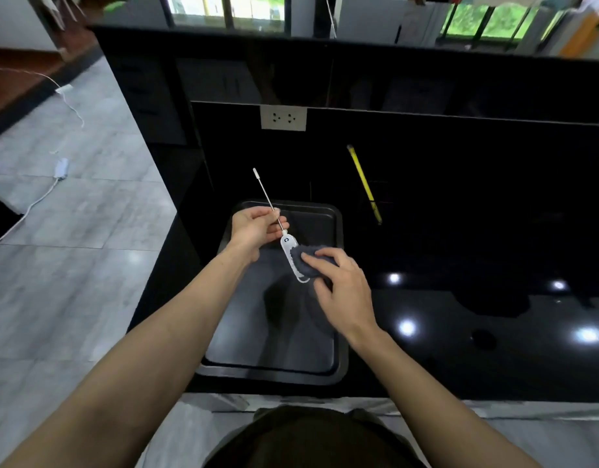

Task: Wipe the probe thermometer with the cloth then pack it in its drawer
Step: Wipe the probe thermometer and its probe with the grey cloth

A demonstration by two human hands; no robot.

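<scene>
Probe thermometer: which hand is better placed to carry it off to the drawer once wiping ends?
Left hand: its fingers already pinch the probe thermometer by the metal stem. The right hand only holds the cloth against the handle.

Over a dark tray (338, 224) on the glossy black tabletop (460, 231), the left hand (256, 228) pinches the thin metal stem of the thermometer (286, 239). The right hand (342, 282) presses a dark cloth (308, 265) around its white handle. A yellow stick (364, 184) lies on the tabletop, right of the tray.
</scene>
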